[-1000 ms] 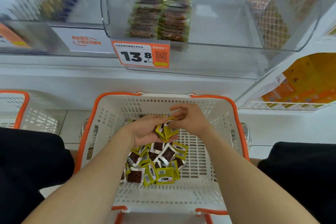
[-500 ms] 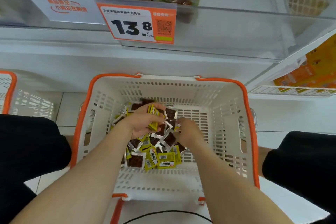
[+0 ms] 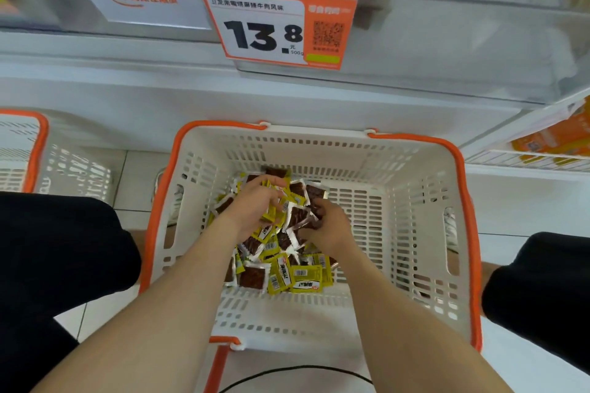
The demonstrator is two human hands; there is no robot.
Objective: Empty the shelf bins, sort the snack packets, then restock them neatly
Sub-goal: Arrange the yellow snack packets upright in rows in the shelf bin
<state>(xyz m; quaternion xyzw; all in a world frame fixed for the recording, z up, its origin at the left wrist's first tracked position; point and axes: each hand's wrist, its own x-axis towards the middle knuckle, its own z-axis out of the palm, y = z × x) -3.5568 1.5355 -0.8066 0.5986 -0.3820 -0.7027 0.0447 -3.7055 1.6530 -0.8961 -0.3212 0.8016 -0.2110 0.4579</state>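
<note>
Left hand and right hand fingers round snack packets; basket right side bare.

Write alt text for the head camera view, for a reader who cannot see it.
A person's left hand and right hand each grip snack packets from a loose pile inside a white basket with an orange rim. Above it, a clear shelf bin holds more stacked packets behind an orange price tag reading 13.8.
</note>
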